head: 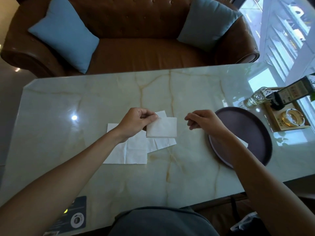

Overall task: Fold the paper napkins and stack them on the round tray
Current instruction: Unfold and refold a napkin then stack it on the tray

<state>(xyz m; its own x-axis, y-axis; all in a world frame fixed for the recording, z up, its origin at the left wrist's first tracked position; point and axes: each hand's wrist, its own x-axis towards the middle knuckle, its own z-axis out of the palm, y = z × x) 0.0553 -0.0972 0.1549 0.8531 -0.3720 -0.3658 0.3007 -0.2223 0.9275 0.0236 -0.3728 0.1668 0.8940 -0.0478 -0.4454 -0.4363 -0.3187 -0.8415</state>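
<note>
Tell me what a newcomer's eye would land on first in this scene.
First, the left hand pinching a folded white napkin at mid-table, above unfolded napkins lying flat on the pale marble table. Next, the right hand, loosely curled and empty, beside the dark round tray at the right, where a white corner peeks out past the forearm. Beyond the table sits a brown leather sofa with two blue cushions.
</note>
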